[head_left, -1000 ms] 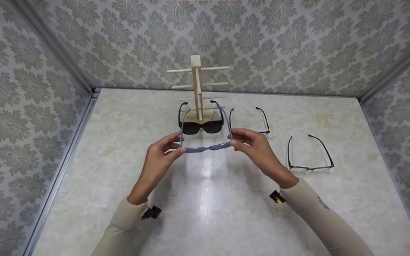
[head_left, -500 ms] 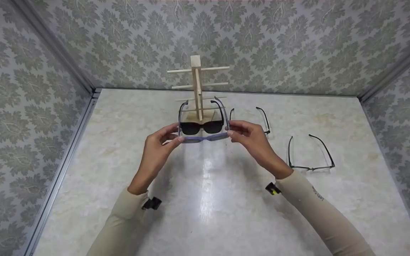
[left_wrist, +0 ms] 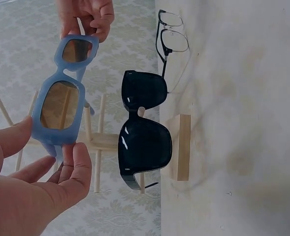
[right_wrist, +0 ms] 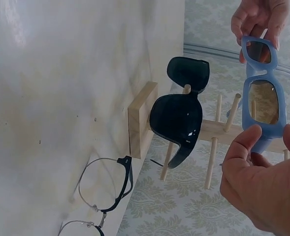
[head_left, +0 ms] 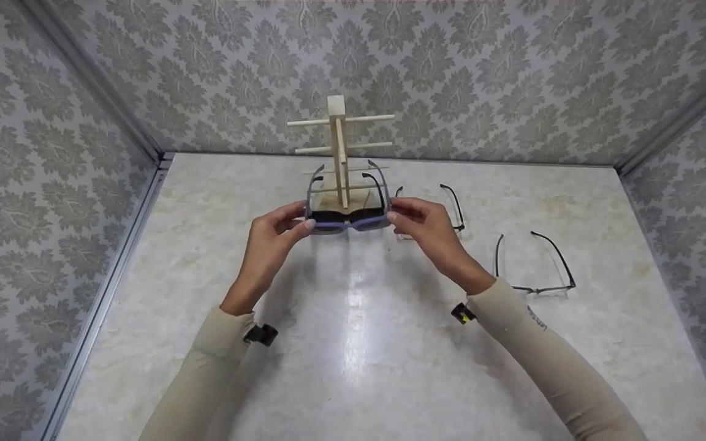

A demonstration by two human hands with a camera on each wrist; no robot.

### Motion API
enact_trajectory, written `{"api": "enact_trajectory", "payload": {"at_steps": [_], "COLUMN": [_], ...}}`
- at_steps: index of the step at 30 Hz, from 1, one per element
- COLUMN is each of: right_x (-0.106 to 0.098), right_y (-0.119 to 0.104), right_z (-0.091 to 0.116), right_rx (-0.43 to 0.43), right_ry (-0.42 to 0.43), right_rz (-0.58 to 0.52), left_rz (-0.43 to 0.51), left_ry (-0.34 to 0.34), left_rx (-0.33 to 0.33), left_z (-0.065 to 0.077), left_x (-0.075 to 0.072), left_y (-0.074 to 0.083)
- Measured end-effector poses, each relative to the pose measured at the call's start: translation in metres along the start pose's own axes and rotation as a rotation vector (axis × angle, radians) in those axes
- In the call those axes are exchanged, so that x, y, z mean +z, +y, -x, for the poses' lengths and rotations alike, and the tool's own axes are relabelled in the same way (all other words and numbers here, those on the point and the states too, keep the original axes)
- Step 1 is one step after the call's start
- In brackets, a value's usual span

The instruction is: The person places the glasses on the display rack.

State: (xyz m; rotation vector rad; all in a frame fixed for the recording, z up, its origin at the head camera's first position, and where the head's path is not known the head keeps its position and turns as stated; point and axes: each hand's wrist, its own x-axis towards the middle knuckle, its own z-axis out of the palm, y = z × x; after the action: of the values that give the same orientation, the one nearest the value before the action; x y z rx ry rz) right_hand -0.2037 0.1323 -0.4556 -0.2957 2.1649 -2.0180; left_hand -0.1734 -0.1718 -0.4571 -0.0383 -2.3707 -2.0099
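Observation:
Blue-framed sunglasses (left_wrist: 58, 105) with brown lenses are held between both hands, their temples unfolded and pointing toward a wooden eyewear stand (head_left: 337, 131). My left hand (head_left: 272, 245) pinches the frame at its left hinge between thumb and fingers. At the opposite hinge my right hand (head_left: 429, 236) pinches it the same way. Black sunglasses (right_wrist: 177, 118) hang on the stand's lowest pegs. In the wrist views the blue pair is apart from the black pair, at a higher level of the stand; in the head view it partly covers the black lenses.
Two pairs of dark-rimmed eyeglasses lie unfolded on the marbled table to the right: one pair (head_left: 454, 205) beside the stand, partly behind my right hand, and another pair (head_left: 564, 263) nearer. Patterned walls (head_left: 426, 79) enclose the table's back and sides.
Both hands have carried the blue sunglasses forward, toward the stand. In the head view the blue frame now overlaps the black sunglasses. The other eyeglasses have stayed in place.

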Motion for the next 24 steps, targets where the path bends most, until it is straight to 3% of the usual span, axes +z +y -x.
{"api": "enact_trajectory", "payload": {"at_steps": [24], "right_x": [0.002], "right_y": [-0.002], "right_z": [-0.027], "right_rx": [0.004], "right_ry": [0.039], "right_rz": [0.042], "left_rz": [0.033], "left_ry": [-0.017], "left_rx": [-0.019], "left_z": [-0.025], "left_x": [-0.002], "left_y": [0.004]}}
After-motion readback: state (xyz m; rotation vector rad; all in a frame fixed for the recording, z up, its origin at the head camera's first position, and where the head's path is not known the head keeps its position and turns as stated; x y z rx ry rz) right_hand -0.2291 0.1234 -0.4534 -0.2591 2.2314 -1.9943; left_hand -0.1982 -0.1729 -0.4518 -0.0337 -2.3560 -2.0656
